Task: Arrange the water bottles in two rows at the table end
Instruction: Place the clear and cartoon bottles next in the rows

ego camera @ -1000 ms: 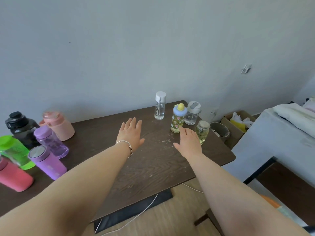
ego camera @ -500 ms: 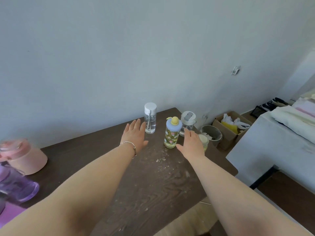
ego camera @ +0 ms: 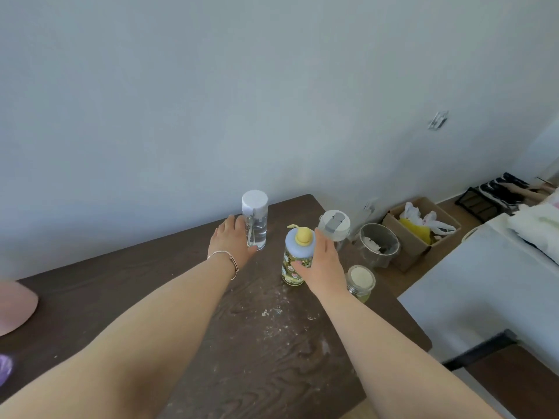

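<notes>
At the far right end of the dark wooden table [ego camera: 187,343] I've got four bottles clustered. The floral bottle with the blue lid and yellow knob [ego camera: 295,261] stands upright in the middle, and my right hand [ego camera: 322,264] is spread against its right side, thumb touching the body, fingers not curled round it yet. My left hand [ego camera: 231,244] is flat and loose just beside the clear bottle with the white cap [ego camera: 255,220], touching or nearly so; can't tell which. So neither hand has a proper hold on anything.

Behind the floral one is a clear bottle with a grey flip lid [ego camera: 334,226], and by the table edge a short jar-like bottle with a cream lid [ego camera: 360,282]. A pink bottle [ego camera: 15,306] peeks in way off at the left, well apart from the group.

My read: I'm at the reach-and-grab step for two bottles at once. Next I'd need to wrap both hands round the bodies and line them up, taking care not to knock the short one off the edge.
</notes>
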A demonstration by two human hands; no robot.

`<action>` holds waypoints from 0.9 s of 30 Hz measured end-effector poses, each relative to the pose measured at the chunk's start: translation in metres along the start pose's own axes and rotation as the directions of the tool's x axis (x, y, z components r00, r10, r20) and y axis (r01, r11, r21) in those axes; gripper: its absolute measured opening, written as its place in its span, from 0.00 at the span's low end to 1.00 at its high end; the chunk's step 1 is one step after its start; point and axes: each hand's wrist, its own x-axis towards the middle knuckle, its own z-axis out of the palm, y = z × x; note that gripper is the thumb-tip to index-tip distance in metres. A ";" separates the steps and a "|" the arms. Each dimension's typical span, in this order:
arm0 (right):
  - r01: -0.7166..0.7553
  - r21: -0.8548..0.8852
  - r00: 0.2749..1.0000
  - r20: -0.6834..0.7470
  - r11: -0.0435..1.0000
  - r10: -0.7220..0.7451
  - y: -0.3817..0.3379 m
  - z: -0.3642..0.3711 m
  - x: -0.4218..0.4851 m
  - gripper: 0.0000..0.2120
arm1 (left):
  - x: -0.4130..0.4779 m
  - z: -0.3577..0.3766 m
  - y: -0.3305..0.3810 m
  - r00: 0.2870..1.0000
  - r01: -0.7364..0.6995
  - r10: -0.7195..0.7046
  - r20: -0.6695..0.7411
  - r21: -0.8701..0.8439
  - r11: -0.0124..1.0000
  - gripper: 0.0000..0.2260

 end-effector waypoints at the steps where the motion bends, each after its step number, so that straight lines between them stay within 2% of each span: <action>1: 0.004 0.017 1.000 0.005 1.000 -0.005 0.001 0.002 0.004 0.47 | 0.004 0.001 0.002 0.999 0.051 -0.050 0.020 -0.046 0.998 0.33; 4: 0.013 0.057 1.000 0.009 0.998 -0.013 0.005 0.010 0.015 0.47 | 0.019 0.007 0.007 0.983 0.184 -0.177 0.057 -0.161 0.970 0.35; 8: -0.006 0.149 1.000 0.028 0.989 0.002 0.014 0.017 0.024 0.47 | 0.044 0.015 0.010 0.958 0.283 -0.280 0.060 -0.338 0.898 0.38; 11: -0.004 0.189 1.000 0.031 0.982 -0.002 0.018 0.020 0.029 0.47 | 0.060 0.026 0.011 0.954 0.288 -0.295 0.056 -0.447 0.847 0.40; 15: 0.005 0.200 1.000 0.024 0.980 -0.010 0.020 0.020 0.032 0.47 | 0.071 0.039 0.013 0.944 0.292 -0.330 0.027 -0.539 0.790 0.33; 20: 0.012 0.208 1.000 0.025 0.978 -0.018 0.021 0.018 0.036 0.46 | 0.078 0.047 0.014 0.932 0.293 -0.362 0.013 -0.614 0.732 0.32; 27: 0.002 0.226 1.000 0.020 0.974 -0.007 0.020 0.018 0.032 0.46 | 0.066 0.047 0.011 0.934 0.276 -0.356 -0.007 -0.620 0.734 0.30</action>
